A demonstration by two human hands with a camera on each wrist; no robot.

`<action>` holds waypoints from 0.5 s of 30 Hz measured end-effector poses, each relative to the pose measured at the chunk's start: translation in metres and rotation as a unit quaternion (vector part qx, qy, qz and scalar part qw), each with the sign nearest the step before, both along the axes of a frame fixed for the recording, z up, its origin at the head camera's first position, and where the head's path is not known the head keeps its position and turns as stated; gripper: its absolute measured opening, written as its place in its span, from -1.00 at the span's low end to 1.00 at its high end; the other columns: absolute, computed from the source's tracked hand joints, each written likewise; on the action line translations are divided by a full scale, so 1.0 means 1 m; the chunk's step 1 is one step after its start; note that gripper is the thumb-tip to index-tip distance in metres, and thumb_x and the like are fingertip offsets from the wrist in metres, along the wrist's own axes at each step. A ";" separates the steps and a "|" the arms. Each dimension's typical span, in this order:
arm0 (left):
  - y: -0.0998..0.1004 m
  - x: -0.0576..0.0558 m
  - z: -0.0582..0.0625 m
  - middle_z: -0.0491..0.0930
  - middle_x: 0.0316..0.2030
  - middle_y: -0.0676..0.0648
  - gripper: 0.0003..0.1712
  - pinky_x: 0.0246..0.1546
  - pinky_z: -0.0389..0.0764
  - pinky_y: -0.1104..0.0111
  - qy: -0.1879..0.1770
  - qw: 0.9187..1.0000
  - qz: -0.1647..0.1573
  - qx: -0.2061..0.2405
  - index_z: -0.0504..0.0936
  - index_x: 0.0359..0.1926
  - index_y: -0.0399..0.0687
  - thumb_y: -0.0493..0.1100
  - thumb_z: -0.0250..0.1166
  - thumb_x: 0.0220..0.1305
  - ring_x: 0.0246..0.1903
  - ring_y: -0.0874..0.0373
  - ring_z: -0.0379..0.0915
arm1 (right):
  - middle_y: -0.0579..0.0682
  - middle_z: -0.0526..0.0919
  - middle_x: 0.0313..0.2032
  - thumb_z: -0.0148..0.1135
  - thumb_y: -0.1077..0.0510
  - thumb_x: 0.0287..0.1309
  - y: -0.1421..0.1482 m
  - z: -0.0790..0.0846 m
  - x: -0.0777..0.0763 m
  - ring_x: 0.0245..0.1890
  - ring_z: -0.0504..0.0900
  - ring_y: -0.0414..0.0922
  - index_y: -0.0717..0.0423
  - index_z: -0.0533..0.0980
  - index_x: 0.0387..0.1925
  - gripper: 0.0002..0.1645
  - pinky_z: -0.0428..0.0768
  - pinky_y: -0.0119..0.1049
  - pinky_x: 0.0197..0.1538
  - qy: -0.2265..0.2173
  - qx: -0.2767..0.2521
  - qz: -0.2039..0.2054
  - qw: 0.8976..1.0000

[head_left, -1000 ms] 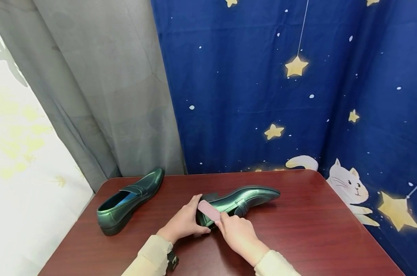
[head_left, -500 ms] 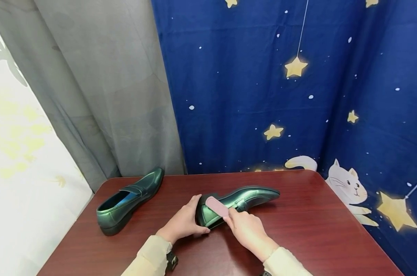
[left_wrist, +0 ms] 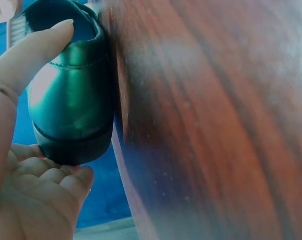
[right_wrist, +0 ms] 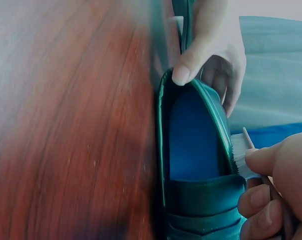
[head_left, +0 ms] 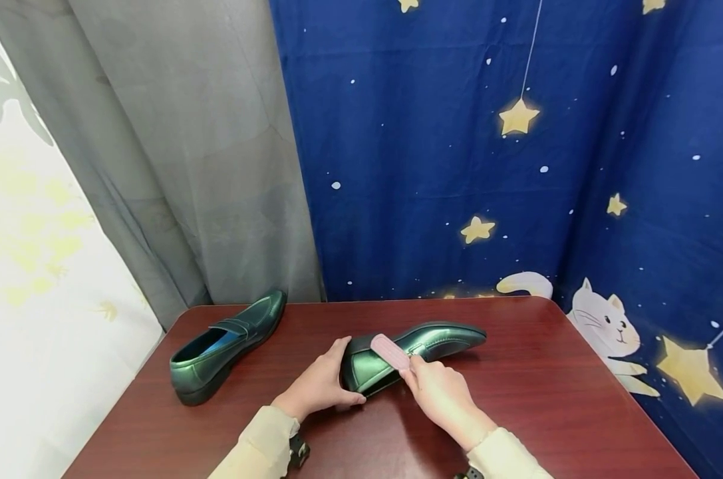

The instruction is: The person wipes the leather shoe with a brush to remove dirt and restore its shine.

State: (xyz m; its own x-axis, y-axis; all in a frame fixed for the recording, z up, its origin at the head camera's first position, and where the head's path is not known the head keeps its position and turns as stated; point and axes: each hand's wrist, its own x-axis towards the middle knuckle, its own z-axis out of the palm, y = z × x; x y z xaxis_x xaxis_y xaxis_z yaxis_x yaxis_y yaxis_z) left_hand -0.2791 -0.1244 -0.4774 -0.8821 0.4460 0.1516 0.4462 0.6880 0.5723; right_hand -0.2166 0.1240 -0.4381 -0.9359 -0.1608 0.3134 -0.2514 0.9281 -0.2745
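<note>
A shiny green loafer (head_left: 445, 338) lies on its side on the table, toe to the right. My left hand (head_left: 320, 384) grips its heel end. In the left wrist view the thumb hooks over the rim at the back of the loafer (left_wrist: 70, 100), and the fingers lie at the heel of the sole. My right hand (head_left: 443, 398) holds a pink brush (head_left: 390, 352) by its handle, flat back up, over the upper side of the loafer. White bristles (right_wrist: 239, 150) meet that side near the opening in the right wrist view. A blue insole (right_wrist: 193, 142) shows inside.
A matching green loafer (head_left: 229, 349) stands upright at the left of the dark red wooden table (head_left: 553, 399). Behind the table hang a grey curtain (head_left: 217, 153) and a blue star-patterned curtain (head_left: 421, 153).
My right hand has slid the brush rightward along the loafer's side, from near the heel toward the strap. My left hand keeps its grip on the heel, and the loafer stays in place.
</note>
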 end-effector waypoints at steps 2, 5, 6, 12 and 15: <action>0.000 0.000 0.001 0.34 0.40 -0.28 0.39 0.25 0.49 -0.02 0.000 1.000 0.000 -0.001 0.08 0.53 -0.23 0.19 0.66 -0.19 0.24 -0.12 0.45 | 0.02 0.56 -0.62 0.30 -0.05 0.31 0.003 0.001 0.000 -0.65 0.57 0.02 -0.02 0.47 -0.37 -0.74 0.38 -0.08 -0.64 0.005 0.005 -0.004 1.000; 0.001 0.000 0.002 0.32 0.41 -0.29 0.39 0.28 0.47 -0.03 0.002 1.000 0.000 -0.004 0.08 0.53 -0.24 0.18 0.66 -0.18 0.28 -0.15 0.43 | -0.01 0.52 -0.66 0.30 -0.05 0.31 0.007 0.002 0.000 -0.69 0.53 -0.01 -0.02 0.45 -0.39 -0.73 0.34 -0.10 -0.67 0.014 0.005 -0.008 1.000; 0.001 0.000 0.002 0.32 0.42 -0.29 0.39 0.28 0.47 -0.03 0.002 1.000 0.000 -0.004 0.08 0.53 -0.24 0.18 0.66 -0.18 0.28 -0.15 0.43 | -0.03 0.51 -0.66 0.29 -0.04 0.32 0.009 0.002 0.000 -0.70 0.52 -0.02 -0.03 0.44 -0.40 -0.73 0.33 -0.11 -0.67 0.016 0.005 -0.010 1.000; 0.001 0.001 0.002 0.33 0.41 -0.23 0.38 0.25 0.49 0.00 0.000 1.000 0.001 -0.006 0.07 0.53 -0.22 0.17 0.66 -0.17 0.23 -0.10 0.46 | -0.10 0.44 -0.69 0.27 -0.06 0.34 0.016 0.000 0.000 -0.72 0.47 -0.06 -0.06 0.41 -0.41 -0.71 0.28 -0.13 -0.68 0.023 0.004 -0.013 1.000; 0.000 0.002 0.002 0.30 0.43 -0.28 0.38 0.29 0.46 -0.02 -0.003 1.000 0.002 -0.005 0.07 0.53 -0.22 0.17 0.66 -0.17 0.29 -0.14 0.42 | -0.10 0.43 -0.70 0.27 -0.08 0.34 0.018 -0.002 0.000 -0.72 0.46 -0.05 -0.06 0.40 -0.42 -0.69 0.28 -0.14 -0.69 0.027 0.003 -0.012 1.000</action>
